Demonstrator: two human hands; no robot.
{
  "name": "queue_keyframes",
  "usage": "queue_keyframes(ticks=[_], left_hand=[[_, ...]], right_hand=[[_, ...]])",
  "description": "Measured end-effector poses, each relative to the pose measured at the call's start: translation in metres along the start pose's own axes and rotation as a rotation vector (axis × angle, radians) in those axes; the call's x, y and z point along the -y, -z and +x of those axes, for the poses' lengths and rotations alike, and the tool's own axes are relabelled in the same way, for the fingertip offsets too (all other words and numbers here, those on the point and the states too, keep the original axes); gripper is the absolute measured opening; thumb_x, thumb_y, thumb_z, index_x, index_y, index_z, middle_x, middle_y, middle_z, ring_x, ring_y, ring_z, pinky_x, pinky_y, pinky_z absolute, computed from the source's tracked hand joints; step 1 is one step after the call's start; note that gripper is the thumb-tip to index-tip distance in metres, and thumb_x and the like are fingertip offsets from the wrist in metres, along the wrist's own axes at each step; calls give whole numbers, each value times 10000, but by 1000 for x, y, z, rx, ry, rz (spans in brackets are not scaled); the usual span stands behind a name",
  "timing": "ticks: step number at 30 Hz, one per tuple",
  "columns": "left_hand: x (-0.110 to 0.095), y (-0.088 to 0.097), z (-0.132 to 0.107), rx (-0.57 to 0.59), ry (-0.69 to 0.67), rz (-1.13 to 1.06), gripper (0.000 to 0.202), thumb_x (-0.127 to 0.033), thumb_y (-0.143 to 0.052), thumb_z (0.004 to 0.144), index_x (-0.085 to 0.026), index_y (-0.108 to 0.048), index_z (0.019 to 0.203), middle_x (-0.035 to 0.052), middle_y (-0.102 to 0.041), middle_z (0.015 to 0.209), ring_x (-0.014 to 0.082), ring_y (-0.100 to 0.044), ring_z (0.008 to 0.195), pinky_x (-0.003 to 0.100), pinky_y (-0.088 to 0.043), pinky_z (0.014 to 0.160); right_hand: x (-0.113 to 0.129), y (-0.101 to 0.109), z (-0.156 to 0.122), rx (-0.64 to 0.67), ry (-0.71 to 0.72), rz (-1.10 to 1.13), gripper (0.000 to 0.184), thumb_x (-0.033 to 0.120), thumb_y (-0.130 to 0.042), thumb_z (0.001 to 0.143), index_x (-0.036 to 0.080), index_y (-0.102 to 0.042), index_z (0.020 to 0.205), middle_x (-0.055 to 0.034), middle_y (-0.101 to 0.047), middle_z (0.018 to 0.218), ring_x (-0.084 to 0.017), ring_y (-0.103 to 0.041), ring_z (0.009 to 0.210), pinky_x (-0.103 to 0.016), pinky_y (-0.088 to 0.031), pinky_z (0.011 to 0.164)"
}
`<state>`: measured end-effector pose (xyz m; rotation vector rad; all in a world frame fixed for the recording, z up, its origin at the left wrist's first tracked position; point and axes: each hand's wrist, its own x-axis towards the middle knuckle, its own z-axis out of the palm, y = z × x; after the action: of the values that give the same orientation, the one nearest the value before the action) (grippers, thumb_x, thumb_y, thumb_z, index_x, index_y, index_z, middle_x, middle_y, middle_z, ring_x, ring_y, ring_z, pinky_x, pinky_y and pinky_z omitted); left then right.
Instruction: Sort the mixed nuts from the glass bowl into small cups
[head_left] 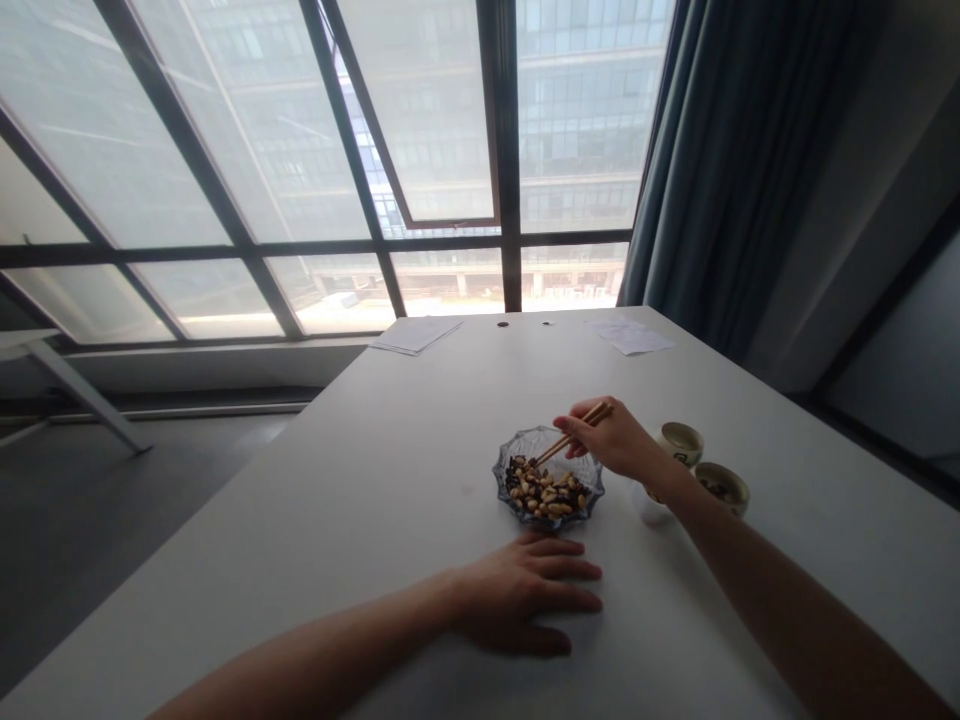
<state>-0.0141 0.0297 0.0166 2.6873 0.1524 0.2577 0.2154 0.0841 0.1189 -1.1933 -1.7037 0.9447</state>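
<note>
2 brown chopsticks (555, 448), scalloped glass bowl (535, 440)

Spreads out as a smooth, flat white bench (375, 480). Bears a scalloped clear-glass bowl (529, 443); to its right, two small round cream ceramic cups (683, 436) beside a partly hidden white vessel (650, 506); thin white paper sheets (416, 336) toward both far corners; and the left hand (523, 592), palm down, just before the bowl.
</note>
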Motion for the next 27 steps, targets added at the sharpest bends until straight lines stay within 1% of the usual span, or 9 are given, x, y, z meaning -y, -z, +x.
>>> queue_keyframes(ticks=[5, 9, 15, 18, 21, 24, 27], left_hand=[[2, -3, 0, 0, -1, 5, 553, -538, -555, 1002, -271, -536, 1486, 53, -478, 1596, 329, -398, 1492, 467, -283, 1233], [2, -3, -1, -3, -2, 4, 555, -550, -543, 1006, -276, -531, 1488, 41, -472, 1601, 318, -391, 1498, 460, -274, 1237], [2, -3, -1, -5, 1, 0, 555, -542, -556, 1000, -282, -531, 1489, 37, -472, 1601, 317, -397, 1495, 462, -280, 1234], [1, -2, -1, 3, 2, 2, 556, -545, -552, 1001, -279, -531, 1489, 36, -466, 1605, 317, -390, 1499, 463, -277, 1236], [1, -1, -1, 9, 2, 4, 554, -543, -547, 1004, -280, -528, 1491, 39, -463, 1607, 318, -384, 1502, 464, -278, 1238], [1, 0, -1, 8, 4, 1, 552, -539, -553, 1002, -284, -528, 1491, 44, -470, 1602, 322, -390, 1498, 465, -285, 1238], [0, 0, -1, 5, 4, -3, 553, -534, -561, 998, -286, -527, 1491, 44, -474, 1599, 322, -398, 1493, 467, -291, 1237]], right_hand=[[-4, -3, 2, -32, 19, -11, 526, 658, -737, 814, 162, -644, 663, -72, -687, 551, -258, -748, 575, -288, -589, 536], [-6, -4, 2, -63, 38, -48, 538, 666, -694, 850, 170, -645, 648, -96, -727, 614, -254, -741, 558, -300, -591, 526], [-6, -7, 1, -151, 1, -49, 553, 680, -686, 853, 169, -669, 641, -104, -714, 557, -276, -745, 536, -315, -598, 501], [-4, -3, 1, -179, -15, -46, 552, 677, -687, 853, 171, -670, 635, -108, -716, 560, -283, -752, 540, -313, -600, 487], [7, 9, -3, -203, -25, -55, 541, 671, -688, 855, 170, -683, 649, -115, -734, 598, -283, -759, 551, -310, -608, 484], [28, 33, -16, -251, -43, -116, 508, 649, -689, 870, 170, -714, 702, -115, -752, 636, -274, -765, 569, -292, -603, 473], [51, 66, -37, -395, -65, -167, 460, 599, -692, 894, 165, -722, 746, -132, -770, 690, -271, -770, 586, -289, -608, 481]])
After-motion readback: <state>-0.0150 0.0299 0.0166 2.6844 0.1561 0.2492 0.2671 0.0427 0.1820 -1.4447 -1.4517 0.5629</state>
